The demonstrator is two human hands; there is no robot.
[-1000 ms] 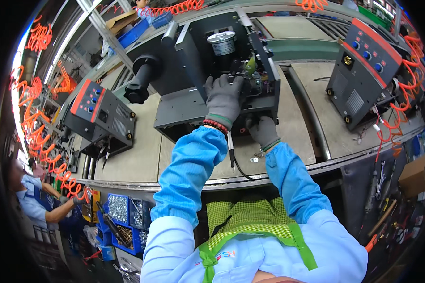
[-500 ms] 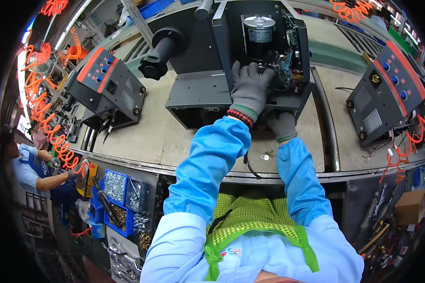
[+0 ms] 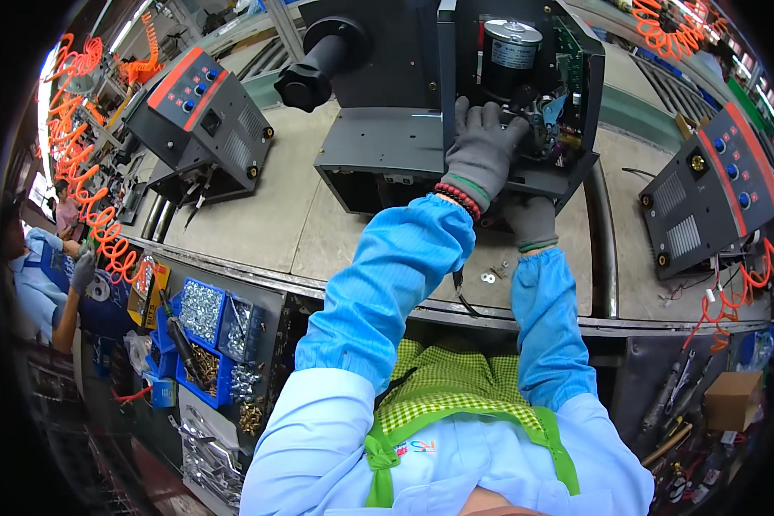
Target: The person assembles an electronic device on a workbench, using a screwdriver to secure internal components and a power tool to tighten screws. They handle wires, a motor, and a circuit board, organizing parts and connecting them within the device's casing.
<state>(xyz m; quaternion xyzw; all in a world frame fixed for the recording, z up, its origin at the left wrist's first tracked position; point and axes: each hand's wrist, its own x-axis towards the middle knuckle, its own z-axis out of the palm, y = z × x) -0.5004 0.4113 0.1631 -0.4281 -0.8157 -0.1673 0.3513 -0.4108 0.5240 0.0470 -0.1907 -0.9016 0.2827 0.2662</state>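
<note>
A dark grey machine housing (image 3: pixel 383 142) stands open-sided in front of me, with a silver-topped black motor (image 3: pixel 512 56), wiring and a green circuit board (image 3: pixel 569 52) inside. My left hand (image 3: pixel 483 150), in a grey glove, reaches into the open bay below the motor. Its fingers are stretched out, and I see nothing held in them. My right hand (image 3: pixel 531 219), also gloved, is at the housing's lower front edge. Its fingertips are hidden beneath that edge. Several small washers and screws (image 3: pixel 490 277) lie on the bench beside the right wrist. A black cable (image 3: pixel 463 292) hangs over the bench edge.
Finished-looking grey machines with red-trimmed panels stand at left (image 3: pixel 206 120) and right (image 3: pixel 714 189). Blue bins (image 3: pixel 202 310) of fasteners sit lower left. Hand tools (image 3: pixel 675 387) and a cardboard box (image 3: pixel 733 400) are lower right. Orange coiled hoses (image 3: pixel 86 189) hang at left, near a co-worker (image 3: pixel 43 275).
The view has shifted, so the housing appears farther right and higher. My left hand stays in the bay and my right hand at the lower edge. The co-worker's arm has moved.
</note>
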